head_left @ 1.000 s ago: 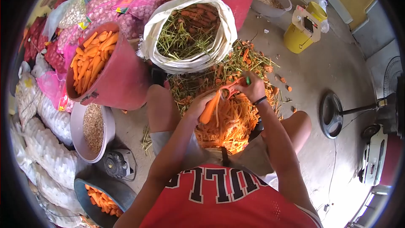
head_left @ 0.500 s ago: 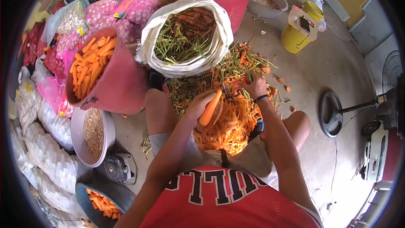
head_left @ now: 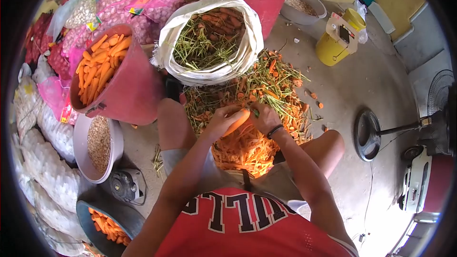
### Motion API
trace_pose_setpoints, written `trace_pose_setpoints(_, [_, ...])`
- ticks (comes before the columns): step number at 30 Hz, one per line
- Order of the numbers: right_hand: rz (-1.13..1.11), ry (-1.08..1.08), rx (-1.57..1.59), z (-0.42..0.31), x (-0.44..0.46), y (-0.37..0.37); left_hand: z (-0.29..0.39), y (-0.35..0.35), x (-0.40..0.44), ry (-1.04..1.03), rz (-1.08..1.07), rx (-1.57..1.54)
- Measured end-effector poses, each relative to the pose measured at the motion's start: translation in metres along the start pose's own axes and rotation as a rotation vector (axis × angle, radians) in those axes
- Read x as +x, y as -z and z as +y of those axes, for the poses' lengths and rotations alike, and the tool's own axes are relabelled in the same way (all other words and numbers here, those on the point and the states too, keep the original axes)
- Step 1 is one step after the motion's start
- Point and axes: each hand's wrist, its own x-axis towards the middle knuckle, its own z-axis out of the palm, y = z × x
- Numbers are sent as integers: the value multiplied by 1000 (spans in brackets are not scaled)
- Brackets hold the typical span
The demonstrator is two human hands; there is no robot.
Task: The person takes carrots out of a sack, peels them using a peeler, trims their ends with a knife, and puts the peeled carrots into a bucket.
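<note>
My left hand point(head_left: 224, 120) is closed around a peeled orange carrot point(head_left: 238, 123), which slants up to the right in front of me. At the carrot's upper end, my right hand point(head_left: 265, 118) is closed on a small green-handled cutting tool point(head_left: 255, 113). The fingers hide most of that tool, so its blade cannot be made out. Beneath both hands lies a heap of thin orange carrot peelings point(head_left: 247, 148), between my knees. Beyond it spreads a pile of carrot tops and green stems point(head_left: 273, 78).
A white sack point(head_left: 164, 43) of unpeeled carrots with stems stands ahead. Left are a red tub point(head_left: 143, 85) of peeled carrots, a basin point(head_left: 81, 154) of garlic-like pieces and a dark bucket point(head_left: 128, 219) with carrots. A yellow bucket point(head_left: 328, 50) and a fan point(head_left: 440, 95) stand right.
My right hand has come left and down, bringing the tool against the carrot's upper end. The left hand still grips the carrot. The whole view has shifted slightly.
</note>
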Motion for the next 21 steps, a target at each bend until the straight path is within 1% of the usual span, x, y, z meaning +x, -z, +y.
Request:
trace_pose_setpoints(3, [-10, -11, -9, -3, -4, -1, 6, -3, -1, -182, 1, 228])
trace_pose_setpoints(6, [-21, -4, -57, -12, -10, 2, -3, -6, 5, -237, 47, 290])
trace_pose_setpoints(9, [-31, -8, -65, -11, -13, 2, 1, -9, 3, -222, 71, 362])
trace_pose_setpoints(13, [-38, -17, -116, -12, -13, 2, 0, -10, 2, -286, 63, 289])
trace_pose_setpoints(15, [-45, -55, -143, 7, -10, -8, 1, -8, 1, -279, 42, 292])
trace_pose_setpoints(16, [-42, -76, -155, 22, -7, -16, 6, -10, -2, -240, 32, 268])
trace_pose_setpoints(17, [-180, -215, -247, 43, -1, -23, 15, -11, -5, -207, 20, 248])
trace_pose_setpoints(18, [-242, -263, -245, 47, 0, -17, 22, -10, -6, -176, 6, 234])
trace_pose_setpoints(19, [-309, -311, -242, 51, 0, -14, 25, -10, -6, -219, 18, 235])
trace_pose_setpoints(20, [-386, -353, -245, 53, 0, -13, 23, -5, -4, -192, 30, 186])
trace_pose_setpoints(21, [-425, -380, -174, 39, -1, -3, 18, 2, 0, -167, 49, 132])
